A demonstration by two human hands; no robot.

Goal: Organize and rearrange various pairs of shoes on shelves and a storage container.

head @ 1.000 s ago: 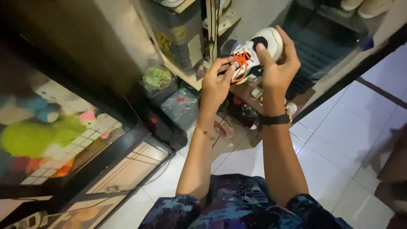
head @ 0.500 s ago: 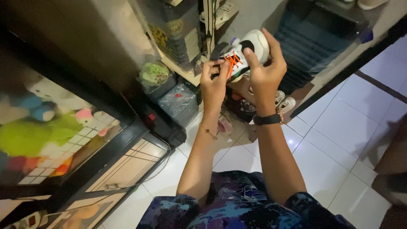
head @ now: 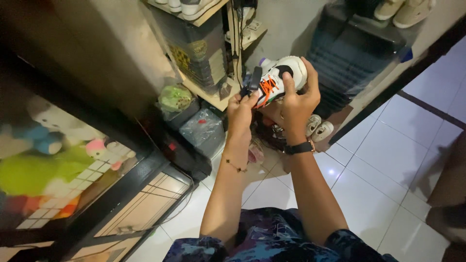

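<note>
I hold a small white sneaker (head: pixel 286 73) with black patches and orange laces (head: pixel 267 87) up in front of me. My right hand (head: pixel 297 99) wraps around the shoe's toe and side, thumb on top. My left hand (head: pixel 241 112) pinches the shoe's black tongue and lace end at its opening. A black watch sits on my right wrist and a thin bracelet on my left.
A wooden shoe rack (head: pixel 208 94) with stacked boxes stands behind the shoe. Small shoes (head: pixel 318 127) and bagged items (head: pixel 204 127) lie on the floor below. A glass cabinet of plush toys (head: pixel 53 155) is at left. A dark louvred unit (head: pixel 349 53) stands at right on white tiles.
Both hands with the sneaker shifted slightly down and left in view. My left fingers moved from the laces to pinching the black tongue.
</note>
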